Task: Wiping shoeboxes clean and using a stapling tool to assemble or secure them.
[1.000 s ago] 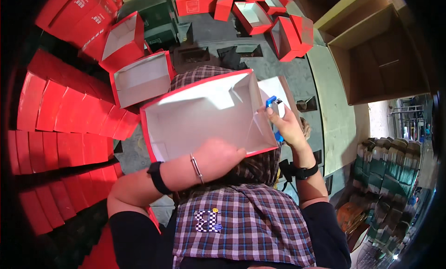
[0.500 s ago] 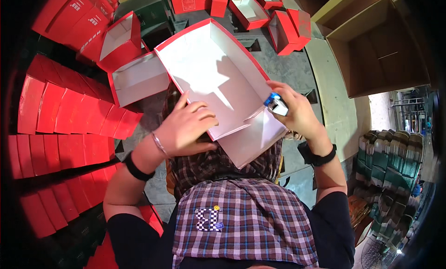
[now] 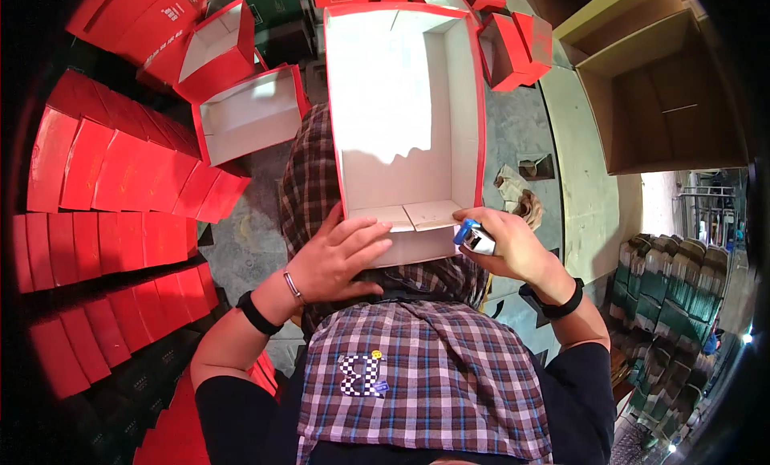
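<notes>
A large open red box (image 3: 350, 176) with a pale inside lies across my lap, its long sides pointing away from me. At its near end a pale flap (image 3: 413, 248) hangs folded outward below a seam in the end wall. My left hand (image 3: 341, 256) grips the near left corner, fingers bent over the end wall and flap. A small blue and silver tool, which looks like a stapler (image 3: 479, 239), is in my right hand (image 3: 513, 244) at the near right corner. My right fingers wrap round it, and its tip is close to the box edge.
Red boxes (image 3: 144, 176) stand in stacked rows on the left. Open red boxes (image 3: 253, 116) lie beyond my lap, with another (image 3: 513, 52) at far right. A large brown carton (image 3: 666, 96) is on the right, above green bundles (image 3: 670, 280). Crumpled brown paper (image 3: 521, 198) lies on the floor.
The box has turned from a slant to nearly straight ahead and shifted away from me. My left hand has followed the near corner, and my right hand has moved lower with the stapler.
</notes>
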A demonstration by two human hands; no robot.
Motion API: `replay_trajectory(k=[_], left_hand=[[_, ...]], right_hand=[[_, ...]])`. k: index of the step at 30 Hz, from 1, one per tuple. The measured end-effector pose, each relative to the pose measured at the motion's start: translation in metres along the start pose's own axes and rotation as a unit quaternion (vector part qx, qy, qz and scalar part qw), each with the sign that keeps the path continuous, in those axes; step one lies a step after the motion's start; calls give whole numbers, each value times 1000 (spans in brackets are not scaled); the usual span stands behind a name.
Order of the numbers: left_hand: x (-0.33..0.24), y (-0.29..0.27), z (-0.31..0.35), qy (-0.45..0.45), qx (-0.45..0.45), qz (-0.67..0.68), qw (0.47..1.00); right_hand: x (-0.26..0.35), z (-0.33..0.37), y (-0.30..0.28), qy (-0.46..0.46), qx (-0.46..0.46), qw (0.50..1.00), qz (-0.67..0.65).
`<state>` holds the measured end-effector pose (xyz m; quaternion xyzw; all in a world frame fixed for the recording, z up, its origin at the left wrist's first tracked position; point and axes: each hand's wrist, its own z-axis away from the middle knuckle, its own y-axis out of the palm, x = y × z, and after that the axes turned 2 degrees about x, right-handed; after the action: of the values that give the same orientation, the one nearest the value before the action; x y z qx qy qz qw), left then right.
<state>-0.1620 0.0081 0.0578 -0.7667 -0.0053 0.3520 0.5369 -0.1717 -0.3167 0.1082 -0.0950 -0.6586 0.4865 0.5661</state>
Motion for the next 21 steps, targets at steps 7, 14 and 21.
replay_trajectory(k=[7, 14, 21], left_hand=[[11, 5, -25, 11, -134, -23, 991], [23, -22, -50, -88, -265, 86, 956], [23, -8, -60, -65, -257, -120, 957]], right_hand=[[6, -20, -11, 42, 19, 984, -174], [-20, -35, -33, 73, -53, 856, -510], [-26, -16, -7, 65, -154, 828, -536]])
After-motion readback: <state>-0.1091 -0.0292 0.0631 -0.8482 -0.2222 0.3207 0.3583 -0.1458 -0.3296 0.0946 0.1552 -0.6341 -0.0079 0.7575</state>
